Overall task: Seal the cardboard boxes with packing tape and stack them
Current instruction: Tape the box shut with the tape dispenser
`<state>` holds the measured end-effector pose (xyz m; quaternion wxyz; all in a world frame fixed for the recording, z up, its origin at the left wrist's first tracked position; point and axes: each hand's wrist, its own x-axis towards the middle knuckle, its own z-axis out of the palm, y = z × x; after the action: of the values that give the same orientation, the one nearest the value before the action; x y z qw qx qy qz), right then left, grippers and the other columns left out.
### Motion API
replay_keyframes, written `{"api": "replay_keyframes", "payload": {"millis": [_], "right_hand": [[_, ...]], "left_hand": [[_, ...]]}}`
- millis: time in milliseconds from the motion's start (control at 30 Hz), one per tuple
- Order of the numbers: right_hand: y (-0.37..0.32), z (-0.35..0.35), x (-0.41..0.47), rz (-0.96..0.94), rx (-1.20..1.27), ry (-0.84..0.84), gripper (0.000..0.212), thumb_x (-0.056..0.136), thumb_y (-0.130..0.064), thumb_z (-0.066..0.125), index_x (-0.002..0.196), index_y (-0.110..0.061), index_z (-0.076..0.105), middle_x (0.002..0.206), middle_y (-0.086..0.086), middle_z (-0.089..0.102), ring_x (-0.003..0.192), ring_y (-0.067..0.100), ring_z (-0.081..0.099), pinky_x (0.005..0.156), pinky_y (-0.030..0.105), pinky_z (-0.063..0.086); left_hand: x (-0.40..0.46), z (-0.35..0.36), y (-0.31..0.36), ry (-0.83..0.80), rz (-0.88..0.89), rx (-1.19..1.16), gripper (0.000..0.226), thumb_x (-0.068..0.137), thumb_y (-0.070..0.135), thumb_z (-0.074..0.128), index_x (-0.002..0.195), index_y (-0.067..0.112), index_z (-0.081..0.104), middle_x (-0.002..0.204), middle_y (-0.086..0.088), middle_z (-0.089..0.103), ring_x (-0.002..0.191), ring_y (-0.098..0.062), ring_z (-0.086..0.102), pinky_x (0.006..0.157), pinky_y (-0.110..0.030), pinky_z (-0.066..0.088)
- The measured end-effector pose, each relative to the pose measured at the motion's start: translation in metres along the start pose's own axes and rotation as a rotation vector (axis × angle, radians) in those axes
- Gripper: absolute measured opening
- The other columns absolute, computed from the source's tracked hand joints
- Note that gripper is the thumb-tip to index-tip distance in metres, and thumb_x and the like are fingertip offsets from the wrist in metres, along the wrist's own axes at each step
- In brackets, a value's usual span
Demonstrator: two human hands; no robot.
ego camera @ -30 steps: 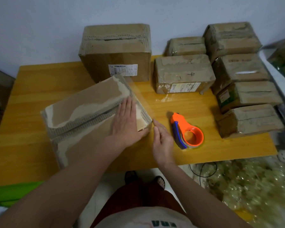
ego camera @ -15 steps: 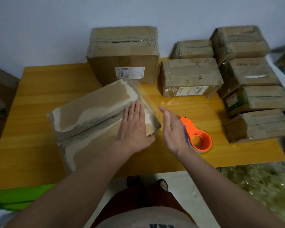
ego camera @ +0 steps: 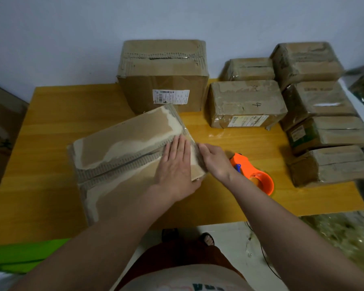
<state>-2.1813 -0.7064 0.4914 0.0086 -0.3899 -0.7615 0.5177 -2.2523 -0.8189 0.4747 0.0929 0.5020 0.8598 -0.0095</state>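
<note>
A worn flat cardboard box (ego camera: 122,156) lies at an angle in the middle of the wooden table (ego camera: 51,127). My left hand (ego camera: 174,166) rests flat with straight fingers on the box's right end. My right hand (ego camera: 215,160) presses against the box's right side face, where clear tape runs over the edge. An orange tape dispenser (ego camera: 254,175) lies on the table just right of my right hand.
A large box with a white label (ego camera: 164,76) stands at the back by the wall. A box marked 4 (ego camera: 246,103) and several taped boxes (ego camera: 324,114) crowd the right side. A green sheet (ego camera: 19,255) lies below the table's near left edge.
My right hand moved from above the table onto the box's right side face and now presses there. The left hand stayed flat on the box. The view shifted slightly.
</note>
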Motion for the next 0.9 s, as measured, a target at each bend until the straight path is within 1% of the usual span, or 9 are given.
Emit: {"api": "replay_keyframes", "payload": {"millis": [67,167,200,267,433,567,633,733,900], "right_hand": [[-0.002,-0.005,0.001,0.018,-0.078,0.054,0.043,0.102,-0.028,0.035,0.095,-0.003,0.069,0.105,0.016,0.068,0.103,0.032,0.059,0.089,0.038,0.045],[-0.015,-0.001,0.003,-0.107,0.085,0.083,0.039,0.104,-0.021,0.034,0.135,-0.005,0.051,0.141,0.008,0.05,0.132,0.019,0.043,0.109,0.024,0.03],[-0.02,0.004,0.004,-0.112,0.182,0.051,0.04,0.104,-0.02,0.035,0.141,-0.008,0.043,0.145,0.004,0.044,0.136,0.014,0.037,0.108,0.017,0.026],[-0.025,0.014,0.01,-0.043,0.331,-0.026,0.045,0.103,-0.022,0.036,0.147,-0.012,0.034,0.15,0.0,0.037,0.138,0.012,0.033,0.112,0.021,0.023],[-0.01,0.03,0.018,0.068,0.399,-0.112,0.04,0.101,-0.031,0.037,0.136,-0.016,0.049,0.131,0.005,0.058,0.121,0.019,0.054,0.11,0.041,0.037],[-0.014,0.027,0.016,0.061,0.269,-0.056,0.038,0.103,-0.025,0.032,0.123,-0.004,0.057,0.125,0.014,0.06,0.12,0.028,0.053,0.106,0.039,0.038],[-0.018,0.024,0.018,-0.005,0.203,0.047,0.041,0.104,-0.025,0.032,0.137,-0.006,0.048,0.142,0.01,0.048,0.134,0.024,0.04,0.112,0.032,0.029],[-0.03,0.025,0.027,-0.103,0.291,0.081,0.044,0.103,-0.02,0.034,0.146,-0.011,0.035,0.151,0.003,0.036,0.14,0.014,0.03,0.116,0.027,0.02],[-0.031,0.035,0.047,-0.019,0.404,0.01,0.045,0.102,-0.021,0.036,0.147,-0.015,0.036,0.15,0.002,0.039,0.138,0.015,0.034,0.117,0.038,0.025]], "left_hand": [[-0.011,-0.001,-0.006,-0.023,0.075,-0.003,0.118,0.08,0.081,0.038,0.15,0.006,-0.02,0.158,-0.013,-0.027,0.145,-0.025,-0.027,0.12,-0.043,-0.011],[-0.022,-0.004,-0.013,-0.075,0.173,0.005,0.124,0.072,0.09,0.03,0.15,0.007,-0.021,0.157,-0.011,-0.029,0.144,-0.023,-0.03,0.12,-0.042,-0.011],[-0.024,-0.005,-0.014,-0.08,0.195,0.009,0.124,0.071,0.092,0.024,0.15,0.008,-0.021,0.157,-0.01,-0.029,0.144,-0.022,-0.03,0.12,-0.043,-0.011],[-0.025,-0.006,-0.015,-0.076,0.214,0.003,0.119,0.07,0.091,0.011,0.15,0.009,-0.021,0.158,-0.009,-0.027,0.144,-0.02,-0.029,0.12,-0.045,-0.009],[-0.03,-0.007,-0.025,-0.067,0.245,-0.067,0.103,0.078,0.082,0.002,0.155,0.014,-0.006,0.162,-0.004,-0.014,0.148,-0.016,-0.018,0.121,-0.042,-0.008],[-0.016,-0.016,-0.041,0.104,0.132,-0.311,0.072,0.092,0.059,0.013,0.154,0.022,0.021,0.158,0.0,0.025,0.144,-0.018,0.021,0.117,-0.036,0.012],[-0.001,-0.014,-0.049,0.096,0.032,-0.193,0.07,0.097,0.055,0.019,0.155,0.022,0.001,0.163,-0.002,0.004,0.149,-0.023,0.003,0.121,-0.042,0.007],[0.009,-0.006,-0.05,-0.04,-0.007,-0.002,0.078,0.089,0.068,0.002,0.149,0.024,-0.022,0.158,0.001,-0.029,0.144,-0.023,-0.029,0.119,-0.048,-0.011],[0.009,0.001,-0.051,-0.029,0.005,0.027,0.096,0.075,0.079,-0.01,0.152,0.023,-0.018,0.158,0.0,-0.027,0.144,-0.024,-0.03,0.118,-0.051,-0.012]]}}
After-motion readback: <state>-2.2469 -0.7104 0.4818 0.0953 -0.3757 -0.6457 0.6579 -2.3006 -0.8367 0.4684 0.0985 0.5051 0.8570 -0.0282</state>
